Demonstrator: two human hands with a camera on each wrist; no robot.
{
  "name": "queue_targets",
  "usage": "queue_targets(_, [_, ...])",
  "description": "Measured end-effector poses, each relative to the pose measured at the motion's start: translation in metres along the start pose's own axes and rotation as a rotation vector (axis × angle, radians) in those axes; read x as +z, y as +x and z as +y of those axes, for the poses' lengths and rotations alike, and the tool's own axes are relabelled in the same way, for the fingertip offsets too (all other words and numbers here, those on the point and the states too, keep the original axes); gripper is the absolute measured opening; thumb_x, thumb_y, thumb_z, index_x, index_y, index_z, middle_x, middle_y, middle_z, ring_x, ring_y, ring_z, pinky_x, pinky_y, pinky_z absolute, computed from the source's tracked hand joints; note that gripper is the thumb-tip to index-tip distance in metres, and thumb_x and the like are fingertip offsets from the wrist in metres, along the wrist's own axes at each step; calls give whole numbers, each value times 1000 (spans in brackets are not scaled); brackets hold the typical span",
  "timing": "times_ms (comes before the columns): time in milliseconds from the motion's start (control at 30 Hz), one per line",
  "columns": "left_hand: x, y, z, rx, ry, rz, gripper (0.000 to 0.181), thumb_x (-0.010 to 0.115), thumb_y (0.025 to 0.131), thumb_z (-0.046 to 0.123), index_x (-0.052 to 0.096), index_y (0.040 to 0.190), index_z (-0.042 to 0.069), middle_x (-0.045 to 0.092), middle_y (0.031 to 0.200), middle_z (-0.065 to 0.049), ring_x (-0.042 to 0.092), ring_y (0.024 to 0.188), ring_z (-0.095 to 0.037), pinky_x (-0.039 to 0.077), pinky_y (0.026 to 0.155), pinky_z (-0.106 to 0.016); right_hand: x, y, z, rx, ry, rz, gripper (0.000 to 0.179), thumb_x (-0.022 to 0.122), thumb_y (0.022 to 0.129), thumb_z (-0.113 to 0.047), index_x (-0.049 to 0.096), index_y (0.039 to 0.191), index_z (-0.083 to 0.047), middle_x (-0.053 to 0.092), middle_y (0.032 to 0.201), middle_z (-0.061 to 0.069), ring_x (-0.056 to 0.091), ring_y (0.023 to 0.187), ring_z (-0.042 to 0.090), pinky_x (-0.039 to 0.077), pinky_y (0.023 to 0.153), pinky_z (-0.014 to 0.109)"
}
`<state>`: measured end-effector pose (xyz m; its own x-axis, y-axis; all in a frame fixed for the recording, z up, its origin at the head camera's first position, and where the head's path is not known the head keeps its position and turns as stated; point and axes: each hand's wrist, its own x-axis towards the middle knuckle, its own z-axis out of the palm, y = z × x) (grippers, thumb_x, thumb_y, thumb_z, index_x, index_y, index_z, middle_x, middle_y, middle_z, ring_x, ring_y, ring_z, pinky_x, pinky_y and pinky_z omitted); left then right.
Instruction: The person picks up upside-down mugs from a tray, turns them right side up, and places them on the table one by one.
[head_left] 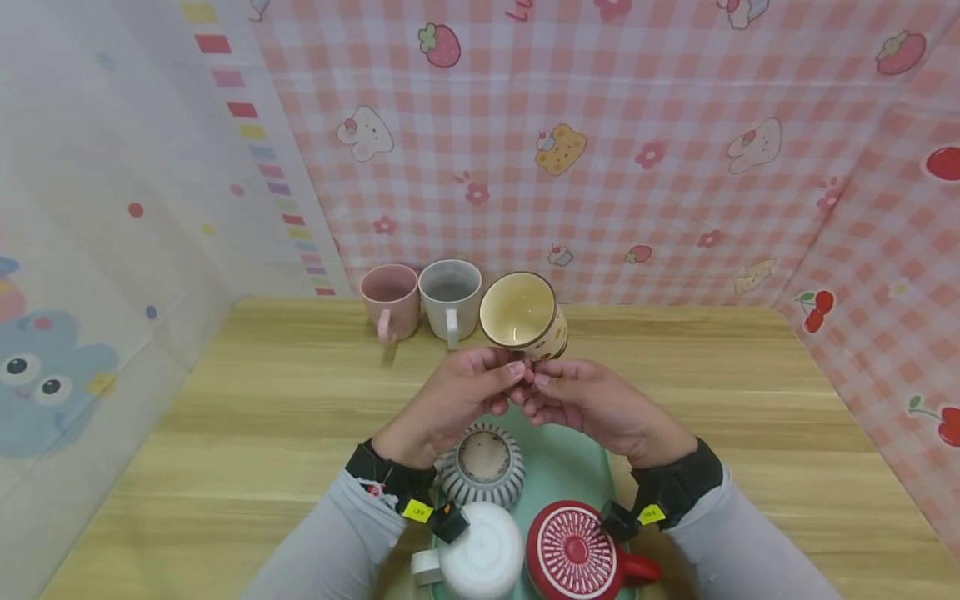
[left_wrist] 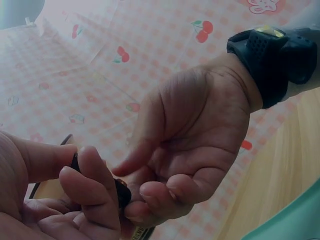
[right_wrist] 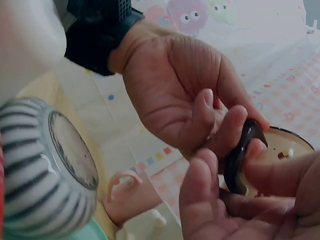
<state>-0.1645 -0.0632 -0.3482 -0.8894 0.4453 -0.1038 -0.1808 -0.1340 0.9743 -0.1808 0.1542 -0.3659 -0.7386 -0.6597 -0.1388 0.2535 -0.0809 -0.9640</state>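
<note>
Both hands hold a cream mug point(head_left: 517, 310) by its dark handle point(right_wrist: 237, 157), which points toward the person. The mug tilts so its pale yellow inside and dark rim face the head camera; small figures decorate its side. My left hand point(head_left: 467, 396) pinches the handle from the left, thumb on top. From the other side my right hand point(head_left: 592, 402) grips it, the fingertips of both hands meeting there. Fingers hide most of the handle in the head view. Just left of the mug stand a grey-white mug point(head_left: 450, 302) and a pink mug point(head_left: 390, 302), both upright.
Below the hands, a green tray point(head_left: 570, 467) bears an upside-down striped cup point(head_left: 483, 467), a white mug point(head_left: 483, 554) and a red mug point(head_left: 576, 550), bases up. Checked cloth point(head_left: 480, 150) hangs behind the wooden table point(head_left: 735, 400), with more cloth at both sides.
</note>
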Motion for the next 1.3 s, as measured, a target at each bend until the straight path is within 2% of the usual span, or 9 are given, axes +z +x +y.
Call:
queue_targets(167, [0,-3,3,-1,29,-1,15,58,105,12,66,113,0,66,81,5,57,74,-8,45,64,-19,-5,-7,-8,-49,-291,28,33,50,111,-20,61,128,6,73,107,2,72,99,14,59,91,31])
queue_targets(267, [0,-4,6,-9,49,12,18,59,106,14,65,116,0,65,81,5,58,76,-9,45,65,-19,-7,-13,-14,-71,-459,70,39,50,110,-20,58,133,10,72,111,9,72,102,17,59,91,34])
queue_targets(400, [-2,0,11,-12,95,7,18,58,106,16,65,115,1,64,84,4,56,76,-9,44,65,-20,-8,-18,-19,-62,-560,124,38,52,109,-19,58,136,7,71,112,14,72,103,20,59,91,34])
queue_targets(533, [-6,12,18,-9,151,10,18,57,107,15,65,112,0,65,87,4,55,75,-8,43,64,-19,-11,-21,-15,-39,-657,163,38,54,109,-22,59,138,3,72,112,13,71,100,20,59,91,40])
queue_targets(600, [-9,20,22,-17,173,34,18,58,107,15,66,112,-1,66,89,4,56,76,-8,43,64,-19,-12,-21,-11,-26,-728,180,41,55,109,-25,59,139,2,72,114,12,70,100,20,59,91,43])
queue_targets(833, [-24,54,28,-86,224,86,22,58,107,18,67,112,-2,66,90,2,56,77,-7,43,65,-18,-20,-26,3,57,-1012,251,50,60,106,-35,59,143,-3,70,125,10,66,113,24,58,92,45])
queue_targets(933, [-29,70,25,-135,221,101,23,58,107,18,67,113,-2,65,91,1,55,75,-6,44,64,-17,-25,-29,7,93,-1073,237,49,61,105,-35,60,142,-3,71,120,9,66,111,24,58,90,46])
queue_targets(1133, [-33,97,16,-213,201,132,29,57,107,13,64,125,-9,66,88,0,54,70,-3,45,62,-15,-31,-31,14,109,-1086,183,48,60,106,-36,60,141,-3,71,123,11,66,114,26,56,96,50])
queue_targets(1300, [-33,112,10,-280,131,160,31,55,107,9,61,131,-10,66,88,-2,55,67,-2,46,59,-12,-31,-31,14,123,-1117,199,48,61,105,-37,62,137,-1,73,117,10,68,109,24,58,93,49])
